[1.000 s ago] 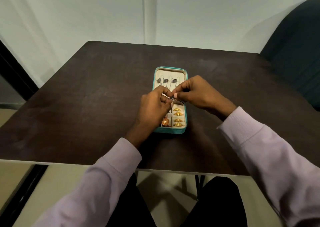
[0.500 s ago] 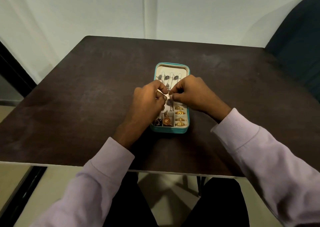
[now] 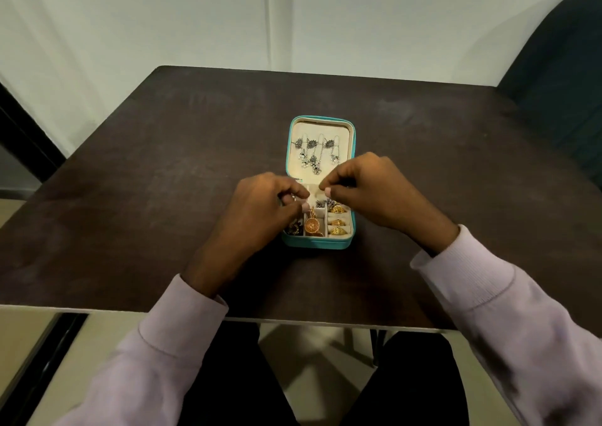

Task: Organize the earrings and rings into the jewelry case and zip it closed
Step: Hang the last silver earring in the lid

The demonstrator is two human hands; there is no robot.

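Observation:
The teal jewelry case [image 3: 315, 244] lies open at the table's middle. Several silver drop earrings [image 3: 314, 152] hang in its cream lid. In the base, three gold rings [image 3: 337, 220] fill the right column and an orange-gold round earring [image 3: 313, 225] lies in the middle compartment. A dark piece [image 3: 294, 228] sits at the left. A silver earring [image 3: 328, 203] lies in a far compartment. My left hand [image 3: 267, 210] covers the base's left side, fingers pinched around a small silver glint. My right hand [image 3: 368, 191] hovers just above the silver earring, thumb and forefinger pinched; I see nothing between them.
The dark brown table [image 3: 163, 181] has its near edge just before my lap. A dark green chair [image 3: 560, 83] stands at the far right corner. A pale wall lies beyond the table's far edge.
My hands, pinched together over the case a second ago, have drawn apart. The silver earring once between the fingertips now lies in the far compartment. The view has shifted slightly.

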